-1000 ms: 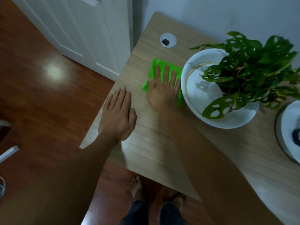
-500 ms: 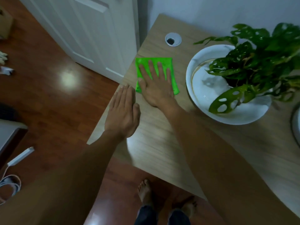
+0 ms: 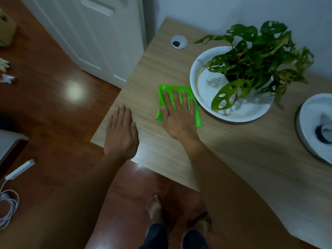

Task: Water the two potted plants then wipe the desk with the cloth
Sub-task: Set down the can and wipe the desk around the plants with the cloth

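A bright green cloth (image 3: 166,89) lies flat on the light wooden desk (image 3: 233,159), its right edge touching the wide white bowl (image 3: 203,97) that holds a leafy green potted plant (image 3: 255,56). My right hand (image 3: 177,115) presses flat on the cloth with fingers spread, covering most of it. My left hand (image 3: 121,133) rests palm-down on the bare desk near its front left corner, holding nothing. A second white pot (image 3: 309,123) is cut off by the right edge; its plant is out of sight.
A round cable grommet (image 3: 178,42) sits in the desk's far left corner. A white door (image 3: 100,33) stands left of the desk. Below the desk edge are my bare feet (image 3: 156,207) on the red-brown floor, with a power strip and cables (image 3: 19,169) at far left.
My right hand slid the cloth left, away from the bowl, then back right against it. My left hand stayed flat near the desk corner.
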`<action>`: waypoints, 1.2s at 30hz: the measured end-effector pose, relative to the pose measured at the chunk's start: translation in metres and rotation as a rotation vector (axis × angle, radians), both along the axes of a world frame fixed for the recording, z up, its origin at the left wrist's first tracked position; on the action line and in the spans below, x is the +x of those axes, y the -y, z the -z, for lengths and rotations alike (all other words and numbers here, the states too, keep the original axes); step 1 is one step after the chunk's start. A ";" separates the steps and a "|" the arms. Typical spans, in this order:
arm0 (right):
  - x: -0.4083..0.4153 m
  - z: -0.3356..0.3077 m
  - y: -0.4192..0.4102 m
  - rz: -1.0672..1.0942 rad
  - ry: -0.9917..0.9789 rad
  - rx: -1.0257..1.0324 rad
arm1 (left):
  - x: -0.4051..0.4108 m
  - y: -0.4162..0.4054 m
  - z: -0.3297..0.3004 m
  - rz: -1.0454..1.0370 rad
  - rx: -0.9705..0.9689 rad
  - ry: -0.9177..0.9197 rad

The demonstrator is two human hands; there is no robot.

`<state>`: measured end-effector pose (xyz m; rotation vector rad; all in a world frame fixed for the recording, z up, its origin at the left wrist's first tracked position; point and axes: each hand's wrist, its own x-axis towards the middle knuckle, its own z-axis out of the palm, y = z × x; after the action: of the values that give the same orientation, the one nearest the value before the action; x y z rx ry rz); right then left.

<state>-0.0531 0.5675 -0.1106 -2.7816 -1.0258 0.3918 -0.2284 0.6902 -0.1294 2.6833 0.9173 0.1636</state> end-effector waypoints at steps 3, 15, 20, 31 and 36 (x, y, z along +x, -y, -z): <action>-0.008 -0.001 -0.034 0.040 -0.037 -0.001 | -0.001 -0.001 0.003 0.018 0.029 0.017; -0.010 0.003 0.147 -0.184 0.070 -0.040 | 0.022 0.061 -0.028 0.249 -0.041 -0.006; 0.007 -0.001 0.211 -0.080 0.033 -0.065 | 0.049 0.124 -0.032 0.371 -0.109 -0.038; 0.089 -0.003 0.291 0.324 -0.019 -0.033 | 0.111 0.247 -0.016 0.537 -0.119 -0.041; 0.148 -0.001 0.271 0.411 -0.055 -0.014 | 0.124 0.274 -0.008 0.449 -0.056 -0.043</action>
<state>0.0953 0.2969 -0.1100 -2.8740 -0.4201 0.4138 -0.1042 0.4158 -0.1217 2.7670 0.3060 -0.0188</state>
